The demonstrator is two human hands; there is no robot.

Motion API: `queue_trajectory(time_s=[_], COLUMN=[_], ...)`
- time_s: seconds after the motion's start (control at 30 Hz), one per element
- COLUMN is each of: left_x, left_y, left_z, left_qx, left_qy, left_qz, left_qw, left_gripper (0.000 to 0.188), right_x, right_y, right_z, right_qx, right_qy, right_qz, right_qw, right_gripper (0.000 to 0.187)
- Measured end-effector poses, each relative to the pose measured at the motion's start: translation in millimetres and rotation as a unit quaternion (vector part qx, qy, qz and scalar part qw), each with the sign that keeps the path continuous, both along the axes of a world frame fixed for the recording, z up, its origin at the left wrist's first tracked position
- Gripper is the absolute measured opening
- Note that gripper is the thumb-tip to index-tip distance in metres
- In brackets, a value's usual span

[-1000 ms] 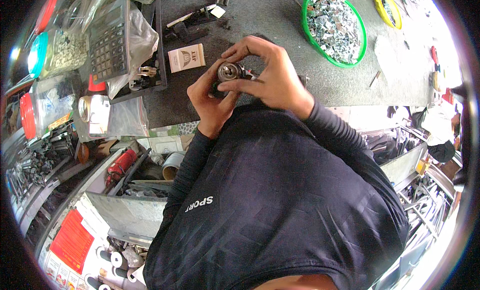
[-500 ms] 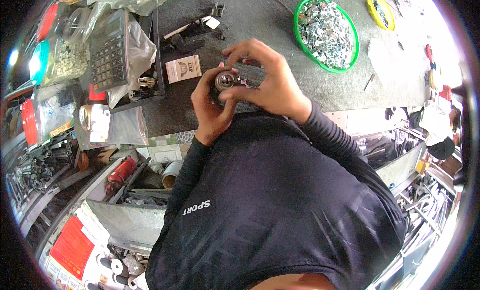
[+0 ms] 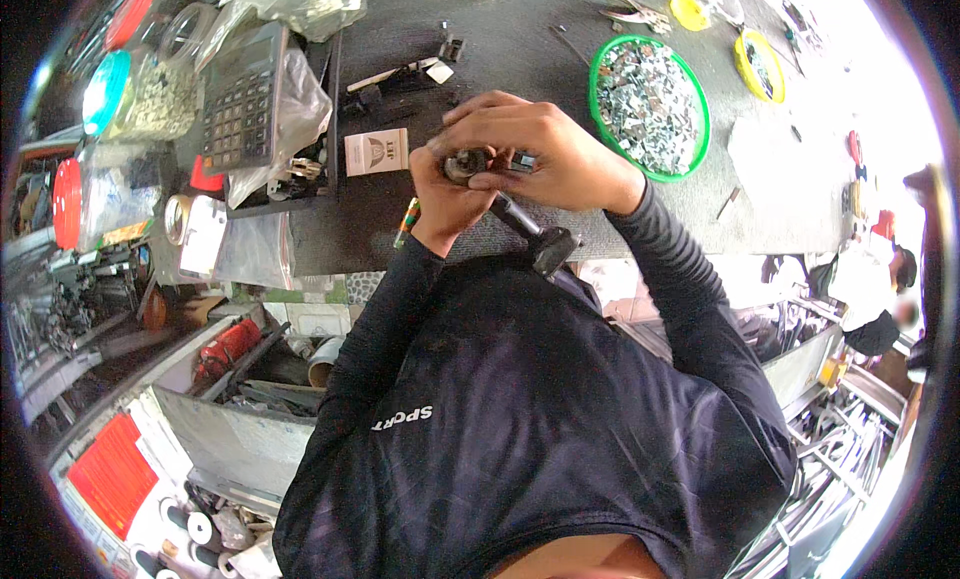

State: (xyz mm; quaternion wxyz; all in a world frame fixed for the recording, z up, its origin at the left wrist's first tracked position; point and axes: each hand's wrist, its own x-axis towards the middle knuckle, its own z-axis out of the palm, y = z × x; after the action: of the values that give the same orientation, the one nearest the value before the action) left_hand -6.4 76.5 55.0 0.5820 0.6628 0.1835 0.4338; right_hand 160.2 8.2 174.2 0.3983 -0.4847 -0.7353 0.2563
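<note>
Close together over the dark mat [image 3: 385, 214], both my hands are curled round a dark, round metal piece [image 3: 466, 165] with a ring-like face. My left hand [image 3: 443, 201] wraps it from the left. From the right, my right hand [image 3: 550, 147] closes over it, with its fingers across the top and its thumb against the near side. A small squarish dark part [image 3: 523, 162] shows within the right hand. A black shaft [image 3: 515, 217] with a thick knobbed end slopes down from below the hands toward my shirt. Whether it joins the round piece is hidden.
Left of my hands lie a small white box [image 3: 377, 152], a calculator [image 3: 243, 99] and lidded jars. A green-rimmed basket [image 3: 707, 109] of small metal pieces stands to the right. Pliers [image 3: 637, 15] and a yellow basket [image 3: 741, 54] are farther back. Open drawers [image 3: 235, 429] flank me.
My right hand has closed in over the round piece, its fingers now lower and nearer my left hand. The black shaft has come into view below. The whole view has shifted slightly.
</note>
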Motion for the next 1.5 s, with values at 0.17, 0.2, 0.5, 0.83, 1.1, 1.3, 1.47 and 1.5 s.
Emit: queue_trajectory(time_s=[0.17, 0.2, 0.5, 0.83, 1.1, 1.3, 1.47, 1.5], left_x=[-3, -3, 4, -1, 3, 3, 3, 3], left_y=[5, 5, -1, -1, -6, -1, -6, -8], left_z=[-4, -4, -12, -16, -24, -29, -19, -17], left_qx=[0.073, 0.038, -0.052, 0.048, -0.027, 0.031, -0.039, -0.038], left_qy=[0.022, 0.046, -0.017, 0.042, -0.016, -0.019, -0.005, -0.022], left_qz=[0.005, -0.016, -0.025, 0.051, 0.026, 0.044, 0.047, 0.048], left_qw=[0.997, 0.998, 0.998, 0.997, 0.999, 0.998, 0.998, 0.998], left_gripper=[0.028, 0.028, 0.019, 0.023, 0.021, 0.022, 0.021, 0.019], right_x=[13, 12, -13, -22, -41, -24, -75, -72], right_y=[31, 31, 6, -4, -17, -6, -17, -20], right_z=[10, 9, 6, -31, -43, -45, -59, -59], right_qx=[0.000, -0.004, -0.025, -0.070, -0.059, -0.072, -0.042, -0.040], right_qy=[-0.076, -0.085, -0.096, 0.047, 0.133, 0.157, 0.279, 0.270], right_qz=[0.079, 0.048, -0.040, -0.105, -0.155, -0.083, -0.260, -0.234], right_qw=[0.994, 0.995, 0.994, 0.991, 0.977, 0.981, 0.923, 0.933], right_gripper=[0.048, 0.047, 0.056, 0.042, 0.049, 0.045, 0.050, 0.051])
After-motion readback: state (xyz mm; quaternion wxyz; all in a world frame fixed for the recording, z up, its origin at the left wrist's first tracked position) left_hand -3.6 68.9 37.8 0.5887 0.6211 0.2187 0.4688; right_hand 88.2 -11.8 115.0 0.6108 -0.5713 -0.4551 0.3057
